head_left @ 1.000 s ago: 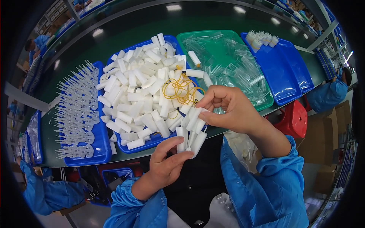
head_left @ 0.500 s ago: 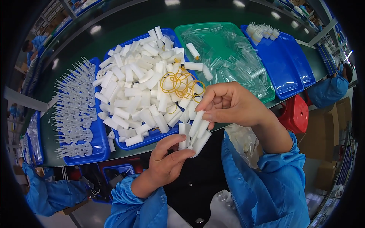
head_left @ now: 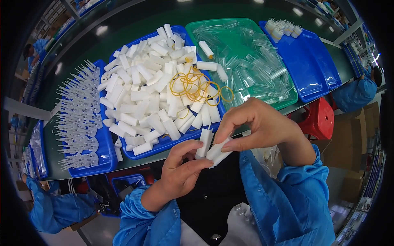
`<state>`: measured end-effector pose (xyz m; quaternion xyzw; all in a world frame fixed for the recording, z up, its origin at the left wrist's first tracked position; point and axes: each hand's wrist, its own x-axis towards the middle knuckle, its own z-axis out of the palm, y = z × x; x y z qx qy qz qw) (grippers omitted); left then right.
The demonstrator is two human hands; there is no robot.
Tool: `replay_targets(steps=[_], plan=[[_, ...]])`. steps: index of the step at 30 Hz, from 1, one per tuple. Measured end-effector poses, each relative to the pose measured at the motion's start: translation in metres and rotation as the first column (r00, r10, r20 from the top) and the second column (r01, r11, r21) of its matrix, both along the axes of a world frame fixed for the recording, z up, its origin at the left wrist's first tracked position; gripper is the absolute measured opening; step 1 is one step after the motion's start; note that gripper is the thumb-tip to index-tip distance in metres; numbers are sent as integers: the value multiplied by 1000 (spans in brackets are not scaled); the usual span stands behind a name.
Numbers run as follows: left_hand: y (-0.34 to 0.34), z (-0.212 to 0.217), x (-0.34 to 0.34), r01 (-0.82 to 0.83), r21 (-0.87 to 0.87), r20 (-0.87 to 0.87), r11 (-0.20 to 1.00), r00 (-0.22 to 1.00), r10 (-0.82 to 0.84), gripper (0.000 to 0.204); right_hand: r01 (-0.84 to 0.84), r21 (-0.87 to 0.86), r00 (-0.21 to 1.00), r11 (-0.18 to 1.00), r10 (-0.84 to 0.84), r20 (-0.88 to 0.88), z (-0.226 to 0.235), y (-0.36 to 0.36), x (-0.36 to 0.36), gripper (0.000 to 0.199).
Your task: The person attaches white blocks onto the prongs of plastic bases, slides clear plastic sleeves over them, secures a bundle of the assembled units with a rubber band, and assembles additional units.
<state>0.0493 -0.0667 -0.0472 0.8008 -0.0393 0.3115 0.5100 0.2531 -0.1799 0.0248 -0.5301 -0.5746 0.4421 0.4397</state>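
My left hand [head_left: 179, 171] and my right hand [head_left: 257, 125] together hold a small bunch of white plastic tubes [head_left: 210, 146] just below the table's front edge. The left fingers pinch the bunch from beneath, the right fingers close over its top. Directly behind them a blue tray [head_left: 177, 140] is heaped with several loose white tubes [head_left: 143, 88]. Yellow rubber bands [head_left: 196, 86] lie on the pile's right side. Both sleeves are blue.
A green tray [head_left: 287, 101] of clear plastic tubes sits to the right, then a blue tray [head_left: 312, 61] with a few white capped pieces at its far corner. Left, a blue tray [head_left: 106, 156] holds rows of clear pointed parts. A red stool [head_left: 320, 119] stands below right; other blue-sleeved workers sit nearby.
The bunch of white tubes and both hands have dropped lower and closer to me. My left hand has closed in on the bunch from underneath.
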Motion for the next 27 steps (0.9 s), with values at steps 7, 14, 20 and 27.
replay_targets(steps=[7, 14, 20, 27], plan=[[5, 3, 1, -66, -84, -21, 994, 998, 64, 29, 211, -280, 896, 937, -300, -328, -4, -7, -20, 12], [1, 8, 9, -14, -279, -24, 960, 1000, 8, 30, 338, -201, 820, 919, -393, -417, -18, -19, -33, 11], [-1, 19, 19, 30, -243, 3, 970, 1000, -31, 36, 400, -126, 762, 908, -405, -505, -24, -29, -34, 15], [-9, 24, 29, -40, -135, -36, 990, 999, 36, 37, 433, -16, 763, 901, -376, -526, -16, -42, -31, 29]])
